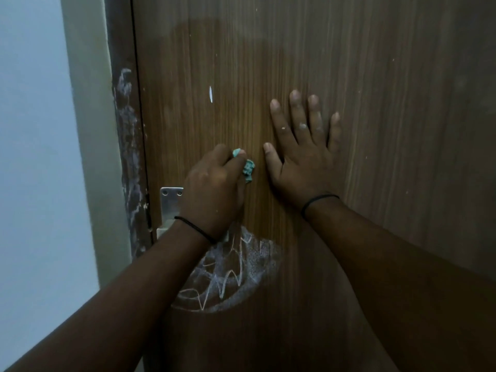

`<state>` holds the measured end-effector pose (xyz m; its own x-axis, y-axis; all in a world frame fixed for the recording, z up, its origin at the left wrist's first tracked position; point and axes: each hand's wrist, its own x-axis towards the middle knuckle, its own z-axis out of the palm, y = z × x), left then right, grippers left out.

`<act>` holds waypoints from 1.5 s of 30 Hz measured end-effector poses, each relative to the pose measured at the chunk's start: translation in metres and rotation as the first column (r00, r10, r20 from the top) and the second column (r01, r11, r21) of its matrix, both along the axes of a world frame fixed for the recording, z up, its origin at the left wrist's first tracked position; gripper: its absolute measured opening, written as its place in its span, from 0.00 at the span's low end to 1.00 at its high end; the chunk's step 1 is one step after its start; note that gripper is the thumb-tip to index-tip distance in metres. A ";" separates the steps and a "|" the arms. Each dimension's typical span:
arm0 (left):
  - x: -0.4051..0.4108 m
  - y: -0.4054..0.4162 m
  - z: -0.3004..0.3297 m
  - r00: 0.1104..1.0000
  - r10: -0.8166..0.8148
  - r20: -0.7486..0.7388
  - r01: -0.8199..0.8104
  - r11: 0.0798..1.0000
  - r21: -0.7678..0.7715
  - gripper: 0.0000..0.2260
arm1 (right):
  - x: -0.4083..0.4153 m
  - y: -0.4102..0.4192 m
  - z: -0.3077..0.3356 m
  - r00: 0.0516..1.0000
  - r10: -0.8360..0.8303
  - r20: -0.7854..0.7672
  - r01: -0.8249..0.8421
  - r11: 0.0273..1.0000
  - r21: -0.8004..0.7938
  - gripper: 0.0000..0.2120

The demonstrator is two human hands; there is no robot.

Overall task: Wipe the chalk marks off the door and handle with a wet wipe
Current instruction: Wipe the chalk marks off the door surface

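A brown wooden door point(375, 76) fills the view. My left hand point(212, 191) grips a crumpled teal wet wipe point(248, 169) and holds it against the door, just above the handle. My right hand point(303, 149) presses flat on the door with its fingers spread, right beside the wipe. White chalk scribbles point(233, 275) cover a rounded patch of door below my left wrist. The metal handle plate point(170, 202) shows at the door's left edge, with the handle itself mostly hidden behind my left wrist. A darker damp area spreads over the door above my hands.
The dark door frame point(128, 157) on the left carries smeared chalk streaks from top to bottom. Left of it stands a pale wall point(35, 157). A small white chip point(211, 93) marks the door above my left hand.
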<state>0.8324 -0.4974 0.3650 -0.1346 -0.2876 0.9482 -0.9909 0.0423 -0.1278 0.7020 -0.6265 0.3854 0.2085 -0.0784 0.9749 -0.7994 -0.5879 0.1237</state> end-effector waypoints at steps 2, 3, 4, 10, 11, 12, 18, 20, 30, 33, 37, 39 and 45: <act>-0.005 -0.001 -0.005 1.000 0.004 -0.027 -0.004 1.000 -0.024 0.10 | 0.000 0.000 -0.004 1.000 0.011 0.018 -0.011 1.000 0.008 0.30; -0.007 -0.001 -0.007 0.999 0.002 -0.041 -0.004 0.999 -0.034 0.10 | 0.001 0.000 -0.007 0.999 0.020 0.032 -0.021 1.000 0.015 0.30; -0.008 -0.001 -0.007 0.998 0.001 -0.058 -0.003 0.999 -0.034 0.09 | 0.001 0.000 -0.011 0.999 0.026 0.046 -0.027 0.999 0.025 0.30; -0.014 0.000 -0.012 0.995 0.032 -0.097 -0.029 0.999 0.032 0.09 | 0.005 0.001 -0.028 0.996 0.014 0.082 -0.017 0.999 0.038 0.31; -0.016 0.000 -0.014 0.995 0.038 -0.095 -0.035 0.999 0.034 0.08 | 0.005 0.002 -0.031 0.996 0.013 0.089 -0.017 0.999 0.042 0.31; -0.016 0.001 -0.015 0.995 0.045 -0.093 -0.042 0.999 0.034 0.08 | 0.005 0.002 -0.034 0.995 0.011 0.095 -0.016 0.999 0.049 0.31; -0.020 0.001 -0.030 0.988 0.141 -0.065 -0.141 0.990 0.008 0.06 | 0.005 0.005 -0.050 0.996 0.001 0.088 -0.009 0.996 0.092 0.30; -0.021 0.003 -0.039 0.974 0.223 -0.034 -0.225 0.973 -0.055 0.05 | 0.004 0.005 -0.049 0.996 0.000 0.092 -0.008 0.996 0.087 0.30; -0.024 0.000 -0.158 0.993 0.009 -0.118 -0.038 0.970 -0.241 0.10 | 0.003 0.008 -0.050 0.994 0.026 0.102 -0.034 0.997 0.073 0.30; -0.019 -0.005 -0.173 0.952 0.019 -0.305 -0.090 0.971 -0.220 0.11 | 0.004 0.007 -0.050 0.994 0.017 0.106 -0.024 0.998 0.059 0.30; -0.013 -0.011 -0.172 0.860 0.000 -0.511 -0.157 0.951 -0.265 0.12 | 0.005 0.005 -0.051 0.993 0.014 0.120 -0.018 0.999 0.033 0.30; -0.016 -0.014 -0.168 0.841 0.001 -0.540 -0.195 0.933 -0.302 0.10 | 0.005 0.005 -0.052 0.992 0.006 0.123 -0.008 1.000 0.022 0.30; -0.028 -0.019 -0.172 0.861 0.156 -0.484 -0.283 0.938 -0.202 0.12 | 0.005 0.005 -0.050 0.991 0.022 0.134 -0.024 1.000 0.011 0.29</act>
<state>0.8041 -0.5163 0.1931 0.3662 0.0042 0.9305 -0.9191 -0.1544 0.3624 0.7072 -0.6213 0.3351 0.0779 -0.0877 0.9931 -0.7944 -0.6074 0.0087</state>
